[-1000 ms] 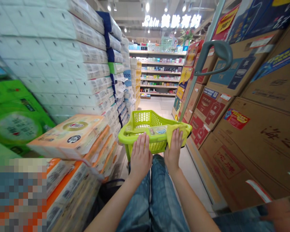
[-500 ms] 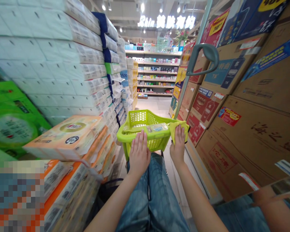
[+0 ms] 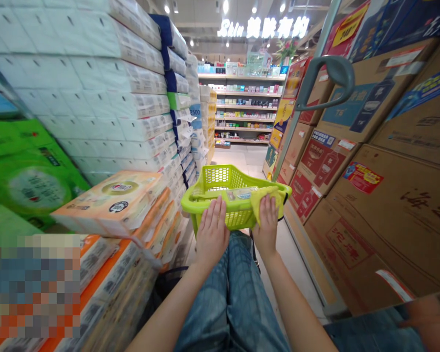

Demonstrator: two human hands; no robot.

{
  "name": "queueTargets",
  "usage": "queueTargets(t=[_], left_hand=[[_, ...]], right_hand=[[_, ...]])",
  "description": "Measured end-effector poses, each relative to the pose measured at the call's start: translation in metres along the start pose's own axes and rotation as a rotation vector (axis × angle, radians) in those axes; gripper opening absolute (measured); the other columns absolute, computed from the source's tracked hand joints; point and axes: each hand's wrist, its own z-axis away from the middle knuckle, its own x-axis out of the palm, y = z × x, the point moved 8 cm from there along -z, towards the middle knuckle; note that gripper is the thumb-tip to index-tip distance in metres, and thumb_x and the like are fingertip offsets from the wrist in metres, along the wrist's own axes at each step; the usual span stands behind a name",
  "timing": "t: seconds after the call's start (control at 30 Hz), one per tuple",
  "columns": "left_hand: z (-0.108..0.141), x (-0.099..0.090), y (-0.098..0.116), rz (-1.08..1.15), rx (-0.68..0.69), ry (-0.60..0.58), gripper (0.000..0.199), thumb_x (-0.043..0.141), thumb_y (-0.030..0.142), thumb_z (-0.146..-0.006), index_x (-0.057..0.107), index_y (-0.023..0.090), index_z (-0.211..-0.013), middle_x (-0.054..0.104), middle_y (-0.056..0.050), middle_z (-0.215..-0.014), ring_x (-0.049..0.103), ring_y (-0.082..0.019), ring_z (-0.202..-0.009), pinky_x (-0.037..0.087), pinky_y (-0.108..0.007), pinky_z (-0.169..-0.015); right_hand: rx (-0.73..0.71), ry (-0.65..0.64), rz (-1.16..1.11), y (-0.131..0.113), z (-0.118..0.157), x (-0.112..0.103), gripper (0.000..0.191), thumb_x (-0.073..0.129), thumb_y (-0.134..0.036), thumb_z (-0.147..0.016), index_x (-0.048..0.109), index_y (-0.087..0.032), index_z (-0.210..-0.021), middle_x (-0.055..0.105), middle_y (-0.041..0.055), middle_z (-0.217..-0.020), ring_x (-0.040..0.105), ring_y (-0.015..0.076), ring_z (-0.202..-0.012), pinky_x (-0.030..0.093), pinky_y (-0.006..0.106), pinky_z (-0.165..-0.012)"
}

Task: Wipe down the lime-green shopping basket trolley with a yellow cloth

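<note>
A lime-green plastic shopping basket (image 3: 242, 174) with perforated walls stands right in front of my knees. My left hand (image 3: 213, 230) lies on its near rim with the fingers stretched out flat, holding nothing. On the right part of that rim, my right hand (image 3: 267, 227) presses a yellow cloth (image 3: 279, 198) against the basket, the cloth bunched under and around the fingers. Between the two hands, a clear label panel (image 3: 241, 193) on the rim is partly covered by the cloth. The underside of the basket is hidden by my legs.
Stacked tissue packs (image 3: 139, 88) rise on the left, with orange packs (image 3: 110, 198) lower down. Cardboard cartons (image 3: 385, 234) line the right side behind a metal frame with a grey handle (image 3: 326, 83). Tiled floor (image 3: 242, 155) leads to stocked shelves (image 3: 242, 108).
My right hand and the cloth have slid left along the rim, now covering part of the label panel. My left hand stays on the rim. The view has turned slightly left.
</note>
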Motion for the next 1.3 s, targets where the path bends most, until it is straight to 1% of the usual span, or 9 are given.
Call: queueTargets(t=[0.17, 0.33, 0.43, 0.6, 0.73, 0.87, 0.97, 1.13, 1.3], left_hand=[[-0.001, 0.006, 0.010, 0.007, -0.019, 0.010, 0.072, 0.044, 0.016, -0.089, 0.017, 0.005, -0.155, 0.027, -0.015, -0.160, 0.019, -0.026, -0.151, 0.022, -0.043, -0.121], [0.001, 0.006, 0.006, -0.036, -0.008, 0.016, 0.072, 0.040, 0.015, -0.090, 0.013, 0.006, -0.156, 0.028, -0.015, -0.160, 0.021, -0.025, -0.150, 0.022, -0.042, -0.121], [0.002, 0.006, 0.002, -0.055, 0.009, -0.011, 0.074, 0.040, 0.015, -0.090, 0.009, 0.007, -0.156, 0.026, -0.014, -0.161, 0.022, -0.025, -0.150, 0.024, -0.042, -0.121], [0.001, 0.012, 0.002, -0.085, 0.021, -0.038, 0.074, 0.037, 0.007, -0.090, 0.002, 0.009, -0.156, 0.024, -0.014, -0.161, 0.021, -0.024, -0.150, 0.030, -0.044, -0.119], [0.001, 0.015, 0.004, -0.106, -0.001, -0.019, 0.073, 0.033, 0.003, -0.091, 0.000, 0.010, -0.156, 0.023, -0.015, -0.161, 0.022, -0.024, -0.150, 0.032, -0.046, -0.118], [0.002, 0.016, 0.003, -0.114, 0.000, -0.021, 0.073, 0.037, 0.007, -0.092, 0.002, 0.007, -0.155, 0.022, -0.016, -0.161, 0.019, -0.024, -0.150, 0.031, -0.045, -0.119], [0.003, 0.015, 0.001, -0.100, 0.009, -0.037, 0.074, 0.041, 0.012, -0.091, 0.004, 0.007, -0.156, 0.020, -0.015, -0.162, 0.017, -0.024, -0.151, 0.029, -0.045, -0.120], [0.001, 0.012, 0.004, -0.086, 0.002, -0.047, 0.072, 0.042, 0.015, -0.092, 0.011, 0.006, -0.156, 0.018, -0.014, -0.162, 0.013, -0.025, -0.152, 0.025, -0.044, -0.121], [0.001, 0.014, 0.007, -0.092, -0.006, -0.040, 0.071, 0.043, 0.015, -0.091, 0.013, 0.005, -0.155, 0.018, -0.016, -0.162, 0.012, -0.026, -0.152, 0.027, -0.045, -0.121]], right_hand=[[0.166, 0.040, -0.056, -0.005, -0.004, -0.001, 0.084, 0.030, -0.001, -0.080, 0.004, -0.019, -0.158, 0.014, 0.0079, -0.165, 0.006, 0.0255, -0.153, 0.022, 0.061, -0.120], [-0.090, -0.147, -0.003, -0.066, 0.009, 0.031, 0.078, 0.033, -0.004, -0.087, 0.006, -0.018, -0.158, 0.031, 0.0106, -0.160, 0.014, 0.0237, -0.152, 0.024, 0.056, -0.121], [-0.157, -0.129, 0.030, -0.049, 0.011, 0.024, 0.077, 0.032, -0.001, -0.087, 0.008, -0.020, -0.158, 0.036, 0.0105, -0.158, 0.019, 0.0216, -0.151, 0.023, 0.054, -0.121], [0.120, 0.034, -0.060, 0.015, -0.004, -0.005, 0.085, 0.032, 0.000, -0.080, 0.006, -0.021, -0.158, 0.018, 0.0083, -0.164, 0.008, 0.0238, -0.153, 0.020, 0.060, -0.121], [0.216, 0.051, -0.126, -0.013, -0.003, 0.001, 0.090, 0.032, 0.000, -0.076, 0.004, -0.021, -0.158, 0.010, 0.0056, -0.166, 0.003, 0.0241, -0.153, 0.019, 0.060, -0.121], [-0.053, -0.136, -0.069, -0.066, 0.007, 0.027, 0.085, 0.031, 0.002, -0.080, 0.005, -0.022, -0.158, 0.027, 0.0083, -0.162, 0.013, 0.0224, -0.152, 0.022, 0.057, -0.121], [-0.136, -0.132, -0.014, -0.051, 0.009, 0.023, 0.082, 0.031, 0.002, -0.084, 0.008, -0.023, -0.158, 0.035, 0.0091, -0.158, 0.018, 0.0213, -0.152, 0.022, 0.055, -0.121], [0.141, 0.061, -0.052, 0.022, -0.003, -0.008, 0.087, 0.031, 0.002, -0.078, 0.008, -0.022, -0.158, 0.020, 0.0080, -0.164, 0.009, 0.0239, -0.153, 0.019, 0.061, -0.120], [0.194, 0.024, -0.085, -0.018, 0.002, 0.004, 0.087, 0.031, 0.000, -0.077, 0.007, -0.020, -0.158, 0.017, 0.0080, -0.165, 0.008, 0.0246, -0.153, 0.020, 0.061, -0.120]])
